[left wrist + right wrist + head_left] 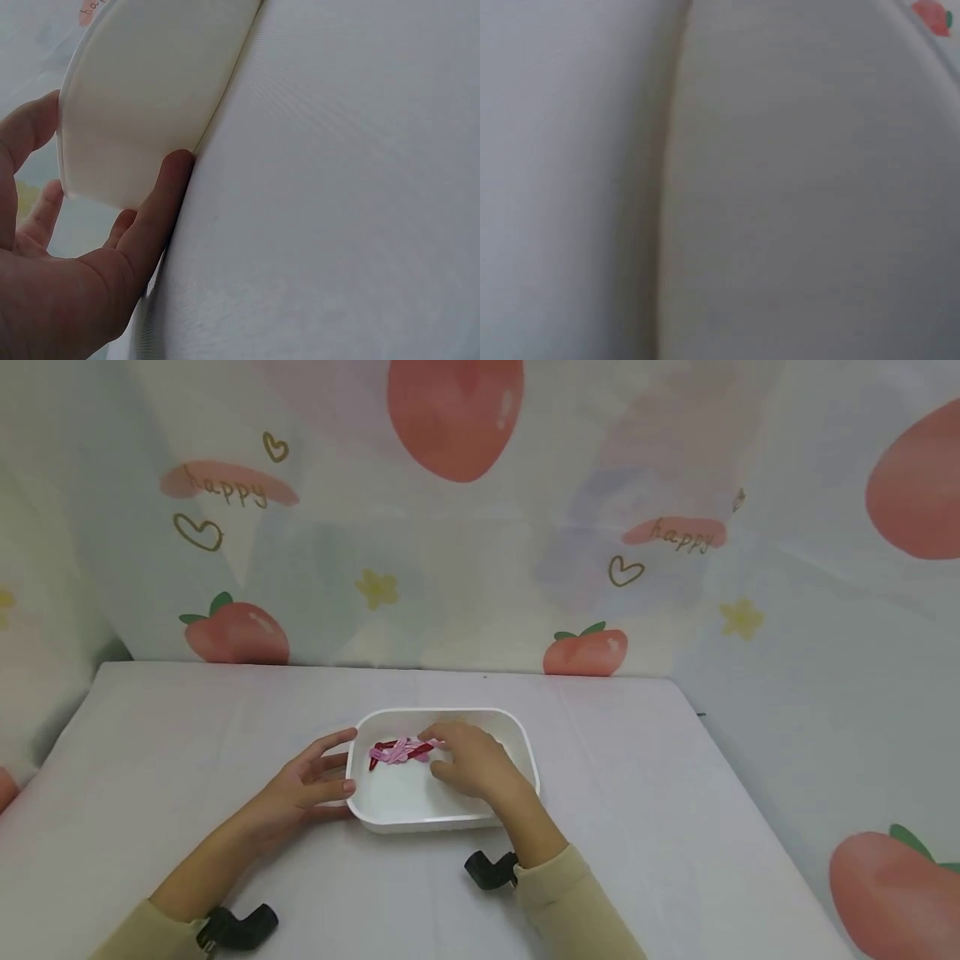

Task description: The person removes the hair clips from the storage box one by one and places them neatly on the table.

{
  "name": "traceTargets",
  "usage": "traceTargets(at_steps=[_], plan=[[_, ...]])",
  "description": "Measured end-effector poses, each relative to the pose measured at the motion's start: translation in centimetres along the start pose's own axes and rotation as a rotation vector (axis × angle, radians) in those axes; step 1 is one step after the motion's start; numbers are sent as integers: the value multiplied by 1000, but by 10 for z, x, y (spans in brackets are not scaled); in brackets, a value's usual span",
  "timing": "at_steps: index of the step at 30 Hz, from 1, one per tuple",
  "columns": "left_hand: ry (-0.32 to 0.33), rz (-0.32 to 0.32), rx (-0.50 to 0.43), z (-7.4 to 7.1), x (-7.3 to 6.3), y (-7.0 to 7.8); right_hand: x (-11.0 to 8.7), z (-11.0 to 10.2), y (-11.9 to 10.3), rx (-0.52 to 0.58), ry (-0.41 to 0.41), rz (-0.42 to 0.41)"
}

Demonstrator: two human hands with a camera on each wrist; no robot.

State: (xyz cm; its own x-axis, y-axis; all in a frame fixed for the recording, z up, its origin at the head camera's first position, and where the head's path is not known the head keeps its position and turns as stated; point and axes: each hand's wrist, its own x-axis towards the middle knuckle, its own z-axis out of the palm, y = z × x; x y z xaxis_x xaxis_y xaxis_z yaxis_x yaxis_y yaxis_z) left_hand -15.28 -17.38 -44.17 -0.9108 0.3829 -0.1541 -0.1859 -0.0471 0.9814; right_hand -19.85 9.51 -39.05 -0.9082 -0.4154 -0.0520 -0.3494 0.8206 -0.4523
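A white rectangular tray (442,821) stands on the table, with a small pile of pink and red hair clips (397,752) in its left half. My left hand (307,785) touches the tray's left side, fingers spread along the rim and wall. The left wrist view has this hand (82,262) against the pale outer wall (150,97). My right hand (472,760) reaches over the front right rim, index finger and thumb apart at the right end of the pile. Close up, the tray's outer wall (802,187) fills much of the right wrist view, where the hand is out of sight.
A white cloth covers the table (637,827). Behind it hangs a backdrop (480,568) printed with peaches, hearts and stars. Black curved pieces (491,870) stick out at both sleeve cuffs.
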Motion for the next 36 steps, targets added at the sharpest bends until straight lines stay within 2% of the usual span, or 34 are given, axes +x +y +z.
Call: traceTargets(at_steps=[7,14,19,23,27,32,36], plan=[[-8,-2,-20,2,-2,-4,0,18,6,-150,2,-2],[-5,-4,-19,2,-2,-7,-2,18,4,-194,84,43],[-5,-4,-12,1,-1,-6,-1,17,5,-180,93,55],[-14,-6,-10,1,1,-6,-1,15,8,-115,84,85],[-17,-10,-12,1,2,-6,1,10,13,11,70,60],[-17,-2,-12,-1,2,-5,0,-2,20,243,38,-14],[-12,0,-18,-1,0,-4,-3,-14,25,444,18,-33]])
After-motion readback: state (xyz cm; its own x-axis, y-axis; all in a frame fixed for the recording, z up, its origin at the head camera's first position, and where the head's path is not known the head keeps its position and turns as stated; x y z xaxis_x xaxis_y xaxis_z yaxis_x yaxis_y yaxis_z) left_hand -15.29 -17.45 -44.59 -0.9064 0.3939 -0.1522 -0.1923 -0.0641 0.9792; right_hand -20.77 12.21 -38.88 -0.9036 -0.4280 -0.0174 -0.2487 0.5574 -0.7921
